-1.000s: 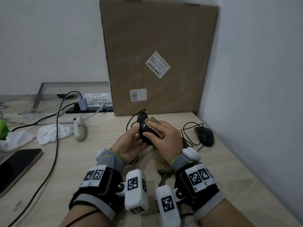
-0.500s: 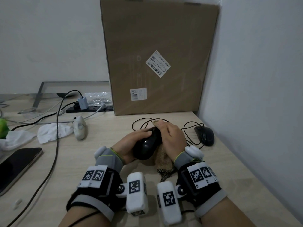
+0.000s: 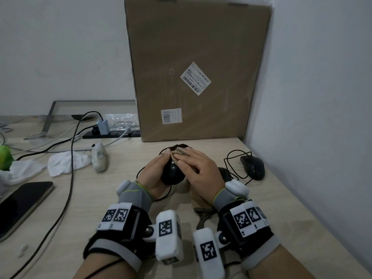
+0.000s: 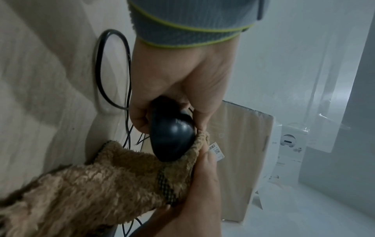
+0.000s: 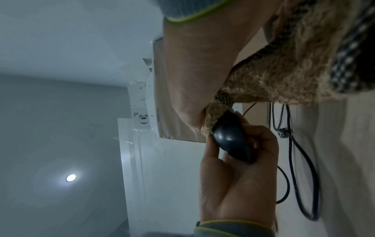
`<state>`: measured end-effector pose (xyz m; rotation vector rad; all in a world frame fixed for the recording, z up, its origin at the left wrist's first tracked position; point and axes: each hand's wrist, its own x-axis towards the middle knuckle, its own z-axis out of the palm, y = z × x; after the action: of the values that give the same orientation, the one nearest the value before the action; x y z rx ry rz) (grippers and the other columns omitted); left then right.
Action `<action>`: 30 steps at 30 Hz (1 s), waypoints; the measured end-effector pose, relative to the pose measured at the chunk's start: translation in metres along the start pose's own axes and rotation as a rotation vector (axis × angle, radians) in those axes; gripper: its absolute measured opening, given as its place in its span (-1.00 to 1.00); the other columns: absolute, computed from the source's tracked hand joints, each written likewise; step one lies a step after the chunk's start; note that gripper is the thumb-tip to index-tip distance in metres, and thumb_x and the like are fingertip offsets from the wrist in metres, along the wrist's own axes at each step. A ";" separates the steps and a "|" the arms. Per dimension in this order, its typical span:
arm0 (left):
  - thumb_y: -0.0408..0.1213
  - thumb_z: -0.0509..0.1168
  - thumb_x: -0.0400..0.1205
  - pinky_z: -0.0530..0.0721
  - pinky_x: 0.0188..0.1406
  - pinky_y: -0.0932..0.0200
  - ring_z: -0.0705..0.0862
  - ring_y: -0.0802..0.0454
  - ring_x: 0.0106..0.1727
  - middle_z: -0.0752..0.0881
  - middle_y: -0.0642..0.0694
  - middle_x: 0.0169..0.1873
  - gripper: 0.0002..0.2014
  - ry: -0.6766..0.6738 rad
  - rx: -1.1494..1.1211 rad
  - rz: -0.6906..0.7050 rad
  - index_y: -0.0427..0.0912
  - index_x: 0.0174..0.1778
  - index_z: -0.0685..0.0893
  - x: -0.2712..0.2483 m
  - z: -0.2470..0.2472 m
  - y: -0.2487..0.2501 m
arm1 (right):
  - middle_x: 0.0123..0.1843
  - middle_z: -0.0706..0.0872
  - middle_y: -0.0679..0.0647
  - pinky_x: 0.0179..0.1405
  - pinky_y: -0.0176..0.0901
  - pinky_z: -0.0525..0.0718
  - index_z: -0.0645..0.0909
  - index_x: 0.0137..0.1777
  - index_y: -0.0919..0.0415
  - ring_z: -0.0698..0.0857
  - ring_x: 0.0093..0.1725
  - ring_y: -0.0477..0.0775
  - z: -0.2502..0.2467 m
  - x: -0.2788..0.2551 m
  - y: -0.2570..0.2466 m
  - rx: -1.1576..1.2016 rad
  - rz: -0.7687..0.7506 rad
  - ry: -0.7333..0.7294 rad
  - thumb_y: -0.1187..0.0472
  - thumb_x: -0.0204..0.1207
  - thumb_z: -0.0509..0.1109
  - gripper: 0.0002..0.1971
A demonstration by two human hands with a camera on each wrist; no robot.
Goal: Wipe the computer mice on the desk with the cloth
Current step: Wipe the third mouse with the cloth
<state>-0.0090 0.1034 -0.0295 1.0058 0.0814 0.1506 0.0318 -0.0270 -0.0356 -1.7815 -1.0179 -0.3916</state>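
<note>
My left hand point(image 3: 154, 173) grips a black corded mouse point(image 3: 172, 174) just above the desk, fingers curled round its left side. My right hand point(image 3: 199, 168) holds the tan fleece cloth point(image 3: 180, 152) and presses it over the mouse's front and right side. The rest of the cloth point(image 3: 201, 202) hangs below my right palm onto the desk. In the left wrist view, the mouse point(image 4: 172, 136) sits in the cloth point(image 4: 101, 184). In the right wrist view, the cloth point(image 5: 284, 72) meets the mouse point(image 5: 231, 137) at its tip.
A second black mouse point(image 3: 252, 167) with a looped cord lies at the right near the wall. Another dark mouse point(image 3: 225, 172) shows behind my right hand. A white mouse point(image 3: 99, 157) lies at the left by crumpled tissue point(image 3: 66, 162). A cardboard box point(image 3: 193, 73), cables and a phone point(image 3: 18, 206) also stand on the desk.
My right hand has slid with the cloth from the mouse's right side up over its front top. The left hand has turned the mouse to point away from me.
</note>
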 end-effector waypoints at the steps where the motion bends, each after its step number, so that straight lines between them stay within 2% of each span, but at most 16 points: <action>1: -0.19 0.04 0.74 0.70 0.12 0.07 0.70 -0.10 0.12 0.68 -0.33 0.19 -0.62 -0.017 0.022 -0.006 -0.34 0.35 0.55 0.000 0.000 0.000 | 0.28 0.66 -0.15 0.49 -0.09 0.34 0.69 0.21 -0.02 0.48 0.38 -0.22 0.000 0.000 0.002 -0.055 0.004 0.018 -0.13 0.49 0.17 -0.58; 3: -0.25 0.07 0.73 0.71 0.05 0.11 0.70 -0.09 0.09 0.67 -0.31 0.16 -0.65 -0.045 0.096 -0.009 -0.34 0.35 0.54 0.000 -0.001 0.000 | 0.28 0.68 -0.16 0.44 0.10 0.34 0.67 0.21 -0.12 0.49 0.39 -0.11 -0.002 0.001 0.002 -0.185 0.053 0.032 -0.19 0.49 0.07 -0.55; 6: -0.30 0.13 0.70 0.74 -0.02 0.14 0.71 -0.09 0.08 0.69 -0.29 0.17 -0.64 -0.075 0.193 -0.019 -0.31 0.40 0.54 -0.004 -0.001 0.001 | 0.29 0.65 -0.23 0.39 0.02 0.20 0.62 0.25 -0.18 0.39 0.43 -0.13 -0.007 0.003 0.004 -0.300 0.160 0.013 -0.18 0.54 0.03 -0.57; 9: -0.31 0.14 0.68 0.73 -0.22 0.19 0.76 -0.02 -0.06 0.74 -0.24 0.10 -0.63 -0.123 0.255 -0.049 -0.26 0.40 0.55 -0.008 0.001 0.004 | 0.27 0.66 -0.20 0.39 0.01 0.13 0.64 0.21 -0.16 0.34 0.46 -0.11 -0.015 0.005 0.008 -0.317 0.285 0.014 -0.11 0.65 0.03 -0.64; 11: -0.29 0.13 0.68 0.70 -0.33 0.24 0.77 0.03 -0.17 0.76 -0.20 0.02 -0.63 -0.160 0.271 -0.062 -0.26 0.40 0.55 -0.012 0.003 0.008 | 0.12 0.72 -0.06 0.42 0.07 0.21 0.69 -0.04 -0.09 0.46 0.36 0.01 -0.017 0.006 0.012 -0.278 0.363 0.066 -0.11 0.66 0.02 -0.62; 13: -0.21 0.17 0.65 0.68 -0.38 0.25 0.75 0.04 -0.22 0.75 -0.18 -0.01 -0.61 -0.180 0.272 -0.063 -0.22 0.38 0.58 -0.014 0.002 0.012 | -0.16 0.68 0.01 0.32 0.15 0.35 0.50 -0.44 0.01 0.58 0.11 0.16 -0.017 0.006 0.014 -0.214 0.415 0.148 -0.13 0.66 0.00 -0.51; 15: -0.13 0.25 0.60 0.68 -0.31 0.25 0.73 0.02 -0.19 0.75 -0.18 -0.01 -0.61 -0.174 0.257 -0.058 -0.17 0.31 0.64 -0.014 0.001 0.015 | -0.24 0.62 0.00 0.26 0.13 0.42 0.38 -0.54 -0.02 0.60 0.04 0.21 -0.014 0.006 0.014 -0.139 0.435 0.194 -0.17 0.64 -0.02 -0.48; 17: -0.13 0.21 0.61 0.65 -0.20 0.21 0.73 0.01 -0.17 0.79 -0.16 -0.07 -0.68 -0.151 0.208 -0.053 -0.17 0.19 0.70 -0.014 0.001 0.015 | -0.18 0.63 0.02 0.31 0.13 0.38 0.55 -0.42 -0.04 0.57 0.12 0.20 -0.014 0.006 0.012 -0.093 0.431 0.183 -0.18 0.63 -0.03 -0.50; 18: -0.15 0.15 0.65 0.67 -0.23 0.24 0.74 0.03 -0.21 0.81 -0.13 -0.14 -0.69 -0.134 0.164 -0.044 -0.17 0.09 0.75 -0.015 0.001 0.015 | -0.12 0.65 0.04 0.35 0.13 0.33 0.65 -0.26 -0.03 0.53 0.17 0.18 -0.014 0.005 0.012 -0.089 0.429 0.154 -0.14 0.66 -0.01 -0.54; 20: -0.20 0.05 0.70 0.71 -0.36 0.32 0.77 0.08 -0.33 0.82 -0.10 -0.27 -0.57 -0.109 0.065 -0.006 -0.16 -0.16 0.85 -0.014 0.002 0.016 | -0.02 0.69 0.08 0.39 0.03 0.21 0.69 0.00 0.03 0.48 0.21 0.12 -0.014 0.005 0.010 -0.093 0.426 0.099 -0.07 0.69 0.00 -0.59; 21: -0.21 0.03 0.71 0.71 -0.40 0.33 0.77 0.09 -0.36 0.82 -0.08 -0.30 -0.53 -0.090 0.019 0.025 -0.14 -0.25 0.86 -0.015 0.003 0.018 | -0.04 0.70 0.06 0.38 -0.01 0.15 0.68 -0.02 0.03 0.47 0.19 0.10 -0.014 0.004 0.008 -0.087 0.419 0.083 -0.08 0.69 0.01 -0.59; 22: -0.20 0.04 0.71 0.71 -0.41 0.33 0.77 0.10 -0.36 0.82 -0.06 -0.30 -0.51 -0.058 -0.027 0.068 -0.10 -0.29 0.87 -0.015 0.002 0.020 | -0.13 0.68 -0.01 0.39 -0.02 0.14 0.66 -0.12 0.01 0.48 0.13 0.06 -0.015 0.004 0.006 -0.090 0.402 0.080 -0.13 0.66 0.02 -0.59; 24: -0.17 0.06 0.70 0.73 -0.35 0.33 0.77 0.11 -0.31 0.83 -0.04 -0.26 -0.53 0.027 -0.123 0.154 -0.06 -0.29 0.87 -0.014 -0.002 0.026 | -0.34 0.56 -0.15 0.41 0.07 0.17 0.59 -0.28 0.04 0.46 -0.04 -0.06 -0.017 0.003 0.001 -0.098 0.371 0.077 -0.19 0.60 0.09 -0.58; 26: -0.15 0.08 0.71 0.74 -0.28 0.30 0.78 0.10 -0.24 0.83 -0.04 -0.20 -0.57 0.116 -0.221 0.226 -0.06 -0.21 0.87 -0.012 -0.009 0.032 | -0.36 0.49 -0.20 0.40 0.03 0.18 0.63 -0.22 0.08 0.39 -0.12 -0.20 -0.017 0.002 -0.001 -0.106 0.372 0.054 -0.18 0.57 0.22 -0.63; 27: -0.14 0.08 0.71 0.74 -0.26 0.28 0.77 0.10 -0.20 0.83 -0.03 -0.19 -0.62 0.166 -0.266 0.255 -0.06 -0.12 0.84 -0.011 -0.013 0.034 | -0.34 0.51 -0.21 0.37 0.01 0.17 0.65 -0.19 0.06 0.40 -0.10 -0.23 -0.017 0.002 -0.001 -0.130 0.364 0.037 -0.23 0.51 0.26 -0.63; 30: -0.12 0.12 0.71 0.76 -0.24 0.23 0.71 0.05 -0.03 0.80 -0.05 -0.10 -0.77 0.279 -0.391 0.312 -0.05 0.11 0.65 -0.010 -0.027 0.040 | -0.21 0.66 -0.19 0.25 0.05 0.15 0.61 -0.16 -0.04 0.50 0.04 -0.08 -0.016 0.002 0.003 -0.289 0.313 0.011 -0.33 0.40 0.31 -0.64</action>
<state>-0.0257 0.1451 -0.0104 0.5963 0.1434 0.5709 0.0387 -0.0405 -0.0286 -2.1560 -0.6824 -0.3637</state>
